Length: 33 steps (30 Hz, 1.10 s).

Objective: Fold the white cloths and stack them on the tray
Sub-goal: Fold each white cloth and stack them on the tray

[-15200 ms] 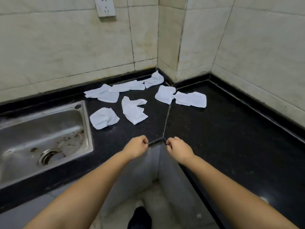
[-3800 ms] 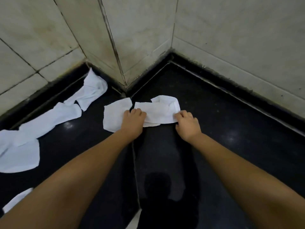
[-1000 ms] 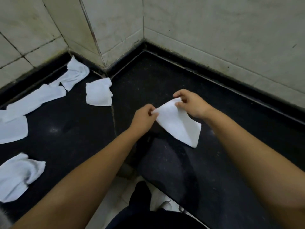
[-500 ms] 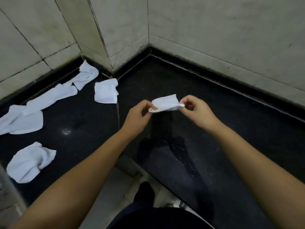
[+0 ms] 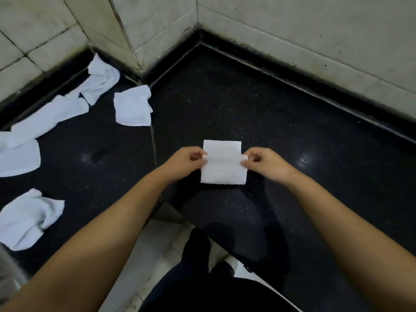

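Note:
A white cloth (image 5: 222, 170) lies flat on the black countertop (image 5: 281, 122) as a neat rectangle with one layer folded over. My left hand (image 5: 185, 159) pinches its left edge at the fold line. My right hand (image 5: 264, 163) pinches its right edge at the same height. Several other white cloths lie crumpled to the left: one (image 5: 132, 106) near the wall corner, one (image 5: 101, 79) against the wall, a long one (image 5: 51, 118), one (image 5: 19, 157) at the left edge and one (image 5: 29, 216) at the lower left. No tray is in view.
Tiled walls (image 5: 292, 30) close the counter at the back and right, meeting in a corner. A seam (image 5: 154, 143) runs across the counter just left of my left hand. The counter's front edge and the floor (image 5: 157, 244) lie below my arms.
The cloth was held up in the air between both hands; now it lies flat on the counter, folded into a rectangle. Both hands have come down with it.

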Motion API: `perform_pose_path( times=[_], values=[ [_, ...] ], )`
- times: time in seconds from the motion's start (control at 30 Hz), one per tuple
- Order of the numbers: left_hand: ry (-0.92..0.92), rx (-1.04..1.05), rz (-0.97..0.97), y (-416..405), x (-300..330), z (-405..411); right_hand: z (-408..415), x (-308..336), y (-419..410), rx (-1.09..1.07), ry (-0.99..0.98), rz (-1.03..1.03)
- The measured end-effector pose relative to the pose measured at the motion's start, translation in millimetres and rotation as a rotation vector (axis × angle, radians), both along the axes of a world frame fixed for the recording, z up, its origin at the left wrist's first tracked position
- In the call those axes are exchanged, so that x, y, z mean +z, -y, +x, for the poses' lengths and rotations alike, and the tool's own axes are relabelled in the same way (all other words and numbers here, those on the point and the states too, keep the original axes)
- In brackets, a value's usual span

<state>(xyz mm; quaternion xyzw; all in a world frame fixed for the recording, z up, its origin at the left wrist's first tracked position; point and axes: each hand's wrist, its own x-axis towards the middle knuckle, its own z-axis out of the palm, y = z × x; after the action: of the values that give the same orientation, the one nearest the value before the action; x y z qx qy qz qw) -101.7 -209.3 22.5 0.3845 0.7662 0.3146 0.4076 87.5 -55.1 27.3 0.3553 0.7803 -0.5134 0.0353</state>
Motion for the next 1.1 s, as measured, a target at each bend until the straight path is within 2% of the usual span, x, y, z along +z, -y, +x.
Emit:
perform_pose_path(
  times=[0.07,0.17,0.33,0.57,0.7,0.97,1.1],
  values=[
    [-0.089,0.029,0.007,-20.9,-2.1,-13.1,-17.5,-2.4,-13.8,-0.090,0.010,0.008],
    [-0.208,0.050,-0.086,-45.9,-13.2,-26.2,-43.1,-12.6,-26.2,-0.180,0.085,0.030],
    [-0.286,0.033,-0.204,-59.4,-31.0,-29.0,-61.5,-30.2,-23.9,-0.205,0.221,0.179],
    [-0.230,0.244,-0.168,-40.3,-21.4,-7.6,-57.2,-21.8,-14.7,-0.281,0.252,0.205],
    [-0.210,0.195,-0.238,-13.9,-31.9,12.9,-46.1,-20.4,-0.9,-0.208,0.396,0.129],
    [-0.133,0.292,-0.172,-6.7,-31.0,20.7,-29.8,-25.2,13.3,-0.381,0.200,0.022],
    [-0.306,0.192,-0.277,-1.5,-34.0,25.7,-25.7,-30.4,20.3,-0.348,0.259,0.092]
  ],
)
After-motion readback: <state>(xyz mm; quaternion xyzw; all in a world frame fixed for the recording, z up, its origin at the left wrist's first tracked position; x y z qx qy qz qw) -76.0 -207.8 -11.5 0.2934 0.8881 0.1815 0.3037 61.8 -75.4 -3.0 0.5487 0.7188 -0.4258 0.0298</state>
